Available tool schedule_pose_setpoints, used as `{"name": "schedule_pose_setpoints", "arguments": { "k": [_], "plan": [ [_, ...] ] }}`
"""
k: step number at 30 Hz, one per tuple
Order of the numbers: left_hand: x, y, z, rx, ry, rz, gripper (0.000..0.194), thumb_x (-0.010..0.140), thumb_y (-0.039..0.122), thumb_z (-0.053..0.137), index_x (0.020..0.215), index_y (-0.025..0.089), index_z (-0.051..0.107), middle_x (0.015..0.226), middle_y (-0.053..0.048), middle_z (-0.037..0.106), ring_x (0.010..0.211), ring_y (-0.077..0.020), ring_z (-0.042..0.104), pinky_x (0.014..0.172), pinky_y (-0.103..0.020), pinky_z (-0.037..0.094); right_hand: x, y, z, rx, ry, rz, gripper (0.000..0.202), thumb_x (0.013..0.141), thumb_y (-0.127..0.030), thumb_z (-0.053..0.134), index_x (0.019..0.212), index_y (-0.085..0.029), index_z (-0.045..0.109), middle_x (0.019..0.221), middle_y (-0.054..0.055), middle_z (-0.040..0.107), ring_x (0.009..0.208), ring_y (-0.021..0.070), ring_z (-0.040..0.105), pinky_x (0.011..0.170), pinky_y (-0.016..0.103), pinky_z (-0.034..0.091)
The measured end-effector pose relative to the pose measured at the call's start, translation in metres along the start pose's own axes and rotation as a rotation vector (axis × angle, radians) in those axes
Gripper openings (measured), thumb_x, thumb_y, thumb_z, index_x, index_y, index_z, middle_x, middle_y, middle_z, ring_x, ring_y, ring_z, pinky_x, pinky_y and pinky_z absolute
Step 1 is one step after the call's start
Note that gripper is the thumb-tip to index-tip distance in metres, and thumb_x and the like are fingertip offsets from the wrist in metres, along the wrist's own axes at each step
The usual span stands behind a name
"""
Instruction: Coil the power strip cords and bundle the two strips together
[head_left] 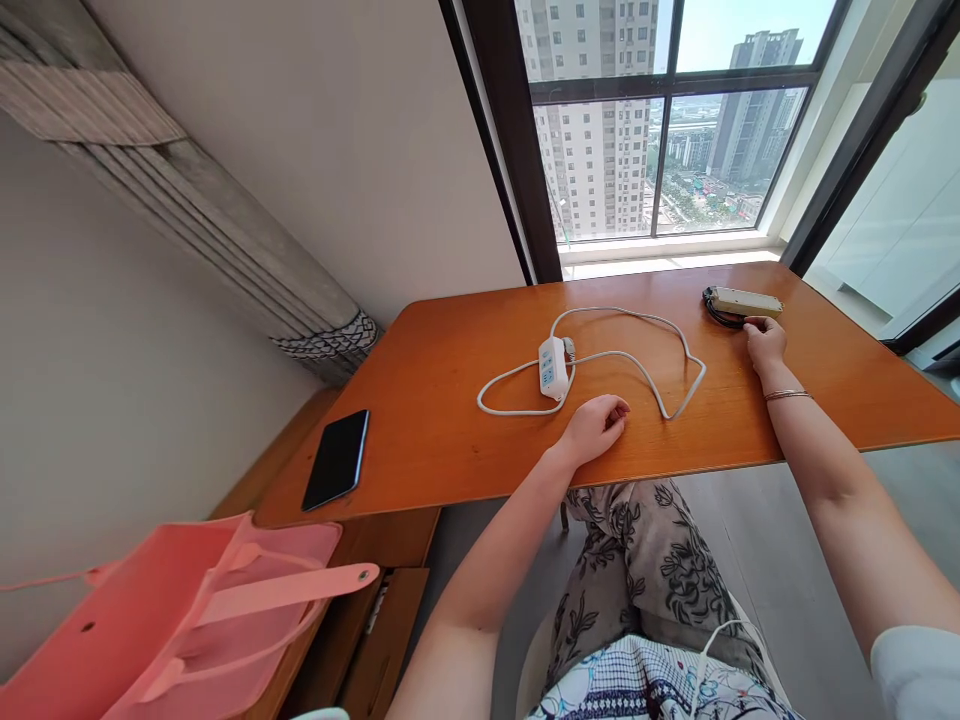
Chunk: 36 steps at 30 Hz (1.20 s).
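My right hand (765, 343) is at the far right of the table, its fingers pinched at the black cord (724, 312) bundled beside a beige power strip (746, 302). The strip lies just beyond the fingertips. My left hand (596, 430) rests on the tabletop near the front edge, fingers loosely curled in, with nothing visible in them. Just beyond it lies a white power strip (553, 368) with several sockets. Its white cable (637, 355) spreads in loose loops across the middle of the table, and the plug (569, 348) sits against the strip's side.
The orange-brown wooden table (435, 400) has a black tablet (337, 458) near its left edge. A pink bag or bin (172, 620) stands low at the left. Behind the table are a window (667, 170) and a gathered grey curtain (225, 230).
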<state>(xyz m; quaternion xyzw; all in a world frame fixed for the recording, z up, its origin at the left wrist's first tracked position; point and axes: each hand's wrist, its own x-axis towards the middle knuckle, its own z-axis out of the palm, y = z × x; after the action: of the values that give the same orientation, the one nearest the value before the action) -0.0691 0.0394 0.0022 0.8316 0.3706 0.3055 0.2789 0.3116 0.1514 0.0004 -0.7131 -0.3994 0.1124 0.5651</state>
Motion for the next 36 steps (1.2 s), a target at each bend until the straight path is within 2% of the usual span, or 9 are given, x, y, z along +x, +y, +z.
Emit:
{"name": "schedule_pose_setpoints", "arguments": {
  "k": [5, 12, 17, 20, 22, 24, 26, 30, 36],
  "plan": [
    [0.000, -0.001, 0.002, 0.021, 0.008, -0.003, 0.016, 0.084, 0.016, 0.055, 0.096, 0.018, 0.065, 0.090, -0.005, 0.070, 0.078, -0.0154, 0.063, 0.078, -0.031, 0.054, -0.041, -0.012, -0.002, 0.132, -0.171, 0.027, 0.022, 0.069, -0.031, 0.061, 0.086, -0.017, 0.065, 0.077, 0.003, 0.063, 0.067, 0.0159, 0.053, 0.069, 0.033, 0.049],
    [0.000, 0.001, 0.003, 0.063, 0.027, -0.002, 0.015, 0.084, 0.015, 0.056, 0.095, 0.019, 0.065, 0.090, -0.005, 0.070, 0.079, -0.0163, 0.064, 0.078, -0.031, 0.054, -0.138, -0.031, -0.028, 0.346, -0.546, 0.013, 0.035, 0.070, -0.045, 0.071, 0.095, -0.021, 0.070, 0.071, -0.002, 0.060, 0.060, 0.0127, 0.049, 0.056, 0.027, 0.043],
    [-0.002, 0.002, 0.008, 0.066, 0.115, -0.001, 0.019, 0.083, 0.012, 0.055, 0.098, 0.020, 0.063, 0.095, -0.005, 0.069, 0.082, -0.0165, 0.065, 0.082, -0.032, 0.054, -0.196, -0.047, -0.042, 0.353, -0.337, -0.153, 0.027, 0.079, -0.039, 0.066, 0.102, -0.024, 0.066, 0.097, 0.004, 0.066, 0.076, 0.0177, 0.060, 0.068, 0.033, 0.051],
    [-0.001, 0.001, 0.002, 0.093, 0.332, 0.024, 0.023, 0.084, 0.011, 0.053, 0.104, 0.021, 0.061, 0.104, -0.006, 0.067, 0.093, -0.0184, 0.065, 0.090, -0.035, 0.053, -0.220, -0.058, -0.046, 0.243, -0.199, -0.423, 0.016, 0.087, -0.033, 0.062, 0.101, -0.027, 0.066, 0.104, 0.008, 0.064, 0.093, 0.0245, 0.062, 0.078, 0.042, 0.052],
    [0.002, -0.004, -0.012, 0.140, 0.521, 0.009, 0.025, 0.086, 0.014, 0.054, 0.109, 0.021, 0.058, 0.115, -0.009, 0.065, 0.110, -0.0218, 0.063, 0.101, -0.039, 0.050, -0.230, -0.065, -0.049, 0.163, -0.200, -0.633, 0.015, 0.089, -0.027, 0.061, 0.102, -0.029, 0.067, 0.105, 0.008, 0.065, 0.101, 0.0272, 0.062, 0.086, 0.046, 0.051],
    [0.009, -0.012, -0.031, 0.176, 0.669, -0.081, 0.030, 0.085, 0.018, 0.059, 0.115, 0.021, 0.056, 0.126, -0.013, 0.061, 0.126, -0.0258, 0.056, 0.112, -0.043, 0.042, -0.237, -0.071, -0.051, 0.095, -0.251, -0.803, 0.020, 0.089, -0.022, 0.061, 0.106, -0.030, 0.068, 0.108, 0.009, 0.066, 0.104, 0.0281, 0.062, 0.091, 0.049, 0.049],
    [0.018, -0.024, -0.053, 0.157, 0.729, -0.277, 0.037, 0.085, 0.024, 0.064, 0.119, 0.019, 0.052, 0.134, -0.017, 0.057, 0.133, -0.0299, 0.051, 0.117, -0.046, 0.036, -0.240, -0.075, -0.052, 0.033, -0.311, -0.899, 0.023, 0.090, -0.020, 0.061, 0.110, -0.030, 0.067, 0.111, 0.009, 0.066, 0.105, 0.0281, 0.062, 0.092, 0.049, 0.049],
    [0.040, -0.047, -0.083, -0.073, 0.588, -0.690, 0.044, 0.088, 0.032, 0.065, 0.124, 0.016, 0.047, 0.146, -0.023, 0.050, 0.142, -0.0338, 0.045, 0.117, -0.046, 0.033, -0.244, -0.078, -0.047, -0.040, -0.414, -0.938, 0.022, 0.093, -0.022, 0.058, 0.112, -0.029, 0.066, 0.113, 0.008, 0.067, 0.107, 0.0275, 0.063, 0.093, 0.048, 0.049],
    [0.058, -0.058, -0.084, -0.265, 0.534, -0.779, 0.065, 0.069, 0.023, 0.081, 0.125, 0.016, 0.047, 0.144, -0.025, 0.052, 0.140, -0.0374, 0.047, 0.111, -0.042, 0.039, -0.256, -0.084, -0.039, -0.047, -0.553, -1.035, 0.021, 0.095, -0.020, 0.054, 0.113, -0.023, 0.064, 0.116, 0.011, 0.066, 0.111, 0.0259, 0.061, 0.095, 0.046, 0.049]
  ]
}}
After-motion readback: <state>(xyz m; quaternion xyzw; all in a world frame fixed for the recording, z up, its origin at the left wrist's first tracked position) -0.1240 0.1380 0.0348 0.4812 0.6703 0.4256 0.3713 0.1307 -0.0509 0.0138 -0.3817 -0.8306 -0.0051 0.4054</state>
